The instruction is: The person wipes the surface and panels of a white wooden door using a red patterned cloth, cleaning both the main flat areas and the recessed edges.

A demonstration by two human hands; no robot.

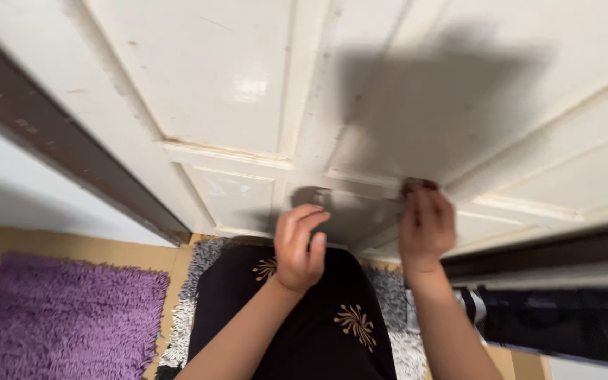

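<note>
Bare forearms, black garment with gold floral motifs.

door: I see painted white wood, semi-glossy, scuffed, with paint worn along the panel edges.
door frame: dark brown wood, matt, chipped in spots.
handle: dark and dull under my right hand; too blurred for me to tell the material.
purple rug: shaggy cloth, rough pile.
grey mat: shaggy cloth, looped.
black garment: smooth matt cloth with gold embroidery.
floor: smooth, tan, matt.
</note>
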